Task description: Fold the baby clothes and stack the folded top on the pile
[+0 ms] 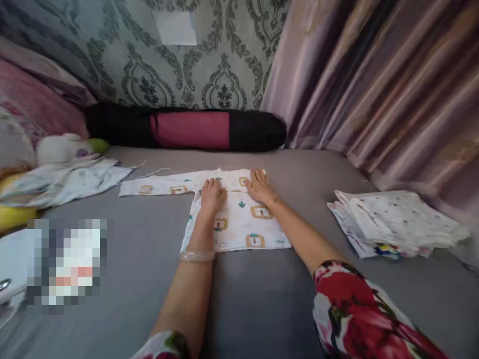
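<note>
A small white baby shirt with tan and green prints lies spread on the grey bed sheet. Its left sleeve stretches out to the left, while on the right side no sleeve sticks out past the body. My left hand rests on the upper part of the shirt, fingers slightly bent against the cloth. Flat on the shirt's upper right corner lies my right hand, its fingers extended. Both palms face down and hide the fabric under them.
A stack of folded white clothes sits at the right. To the left are another white garment, a plush toy and a blurred-out item. A black and red long bag lies along the wall, beside a curtain.
</note>
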{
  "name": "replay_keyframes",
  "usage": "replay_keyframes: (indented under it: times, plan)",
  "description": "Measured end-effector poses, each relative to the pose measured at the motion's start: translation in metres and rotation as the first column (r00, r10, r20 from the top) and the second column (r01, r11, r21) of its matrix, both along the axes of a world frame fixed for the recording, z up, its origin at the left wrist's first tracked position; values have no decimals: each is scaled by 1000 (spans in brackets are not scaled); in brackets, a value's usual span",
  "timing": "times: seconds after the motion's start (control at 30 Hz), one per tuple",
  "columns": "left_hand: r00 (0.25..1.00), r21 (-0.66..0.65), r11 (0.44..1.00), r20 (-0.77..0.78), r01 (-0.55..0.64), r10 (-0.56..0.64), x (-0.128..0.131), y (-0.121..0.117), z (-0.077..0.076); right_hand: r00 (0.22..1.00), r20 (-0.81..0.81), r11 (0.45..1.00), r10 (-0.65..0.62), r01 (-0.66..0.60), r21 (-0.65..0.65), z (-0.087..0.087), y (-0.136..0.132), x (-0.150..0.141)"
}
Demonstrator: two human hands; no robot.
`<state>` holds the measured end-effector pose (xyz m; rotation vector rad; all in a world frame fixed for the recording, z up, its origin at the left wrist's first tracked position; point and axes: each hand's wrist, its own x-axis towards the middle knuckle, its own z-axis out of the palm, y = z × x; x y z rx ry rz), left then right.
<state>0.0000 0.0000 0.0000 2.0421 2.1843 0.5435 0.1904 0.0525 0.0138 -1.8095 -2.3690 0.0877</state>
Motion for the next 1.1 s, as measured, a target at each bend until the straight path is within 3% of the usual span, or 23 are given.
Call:
replay_keyframes:
  times: [0.17,0.33,0.43,0.53,0.7,0.93,1.03,1.1]
  plan:
    - [1000,26,1000,26,-1,0,1,-1,-1,1000,-14,999,-17,16,-50,-1,0,2]
    - [996,21,1000,93,9,-10,0,-1,5,999,-12,990,-33,32,-136,9,0,2]
    - [981,42,999,192,4,-12,-2,1,10,999,-15,998,-38,37,-52,16,-4,-11]
    - [948,46,998,318,-49,32,-5,3,15,996,-25,996,86,-86,13,18,-11,-40]
    - [865,12,983,476,-184,156,-10,5,23,958,-28,954,285,-286,-91,16,-15,-88]
    - [770,66,948,602,-312,211,-21,4,33,952,-19,944,305,-305,-124,9,-15,-100]
    - [663,72,919,714,-387,223,-33,3,36,956,-16,942,294,-292,-162,15,-14,-102]
    - [540,59,891,812,-450,220,-40,1,38,954,7,933,300,-292,-210,27,-10,-105]
